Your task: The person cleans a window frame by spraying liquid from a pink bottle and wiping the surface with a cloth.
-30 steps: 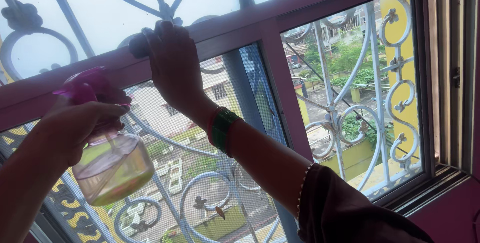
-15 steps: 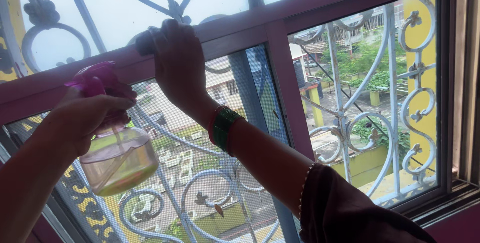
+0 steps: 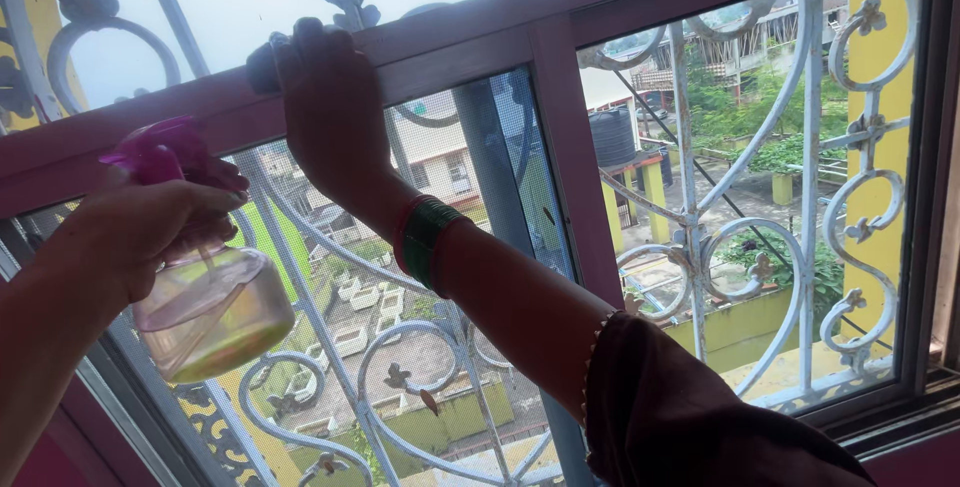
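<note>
A: While the left hand (image 3: pixel 150 232) is clenched on the spray bottle (image 3: pixel 205 312), pink nozzle up, where's the right?
B: Right hand (image 3: pixel 330 112) pressed on window frame (image 3: pixel 560 47) w/ a dark cloth (image 3: pixel 264 65) under its grip. Bottle sits low-left, well apart.

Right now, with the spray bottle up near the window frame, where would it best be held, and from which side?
Around the neck just under the pink trigger head, where the left hand already wraps the spray bottle. Come from the room side: the bottle hangs close to the window grille, and the round, clear belly below is wide and smooth, likely harder to close fingers around. The right hand is pressed on the frame's crossbar.
</note>
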